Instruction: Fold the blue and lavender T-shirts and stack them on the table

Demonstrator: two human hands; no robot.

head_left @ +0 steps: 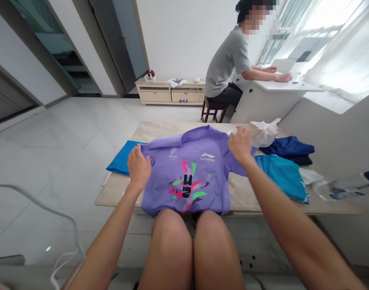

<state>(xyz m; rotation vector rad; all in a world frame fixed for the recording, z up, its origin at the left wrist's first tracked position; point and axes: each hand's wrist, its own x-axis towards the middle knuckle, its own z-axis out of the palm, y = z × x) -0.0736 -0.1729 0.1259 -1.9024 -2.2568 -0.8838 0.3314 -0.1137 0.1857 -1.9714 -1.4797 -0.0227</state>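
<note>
A purple T-shirt (160, 181) with a colourful print and white "LI-NING" lettering is spread face up on the low table, its hem hanging over the near edge by my knees. My left hand (139, 167) is closed on the shirt's left sleeve area. At the opposite shoulder, my right hand (241, 144) pinches the fabric, with that sleeve fanning out below the fingers. A folded blue cloth (122, 159) lies just beyond my left hand. Right of the shirt rests a folded turquoise garment (282, 177).
Dark blue folded clothes (289, 147), a white plastic bag (264, 133) and a clear bottle (344, 187) occupy the right end of the table (118, 195). A person in a grey shirt (228, 60) sits at a white desk behind. A cable (36, 201) hangs at the left.
</note>
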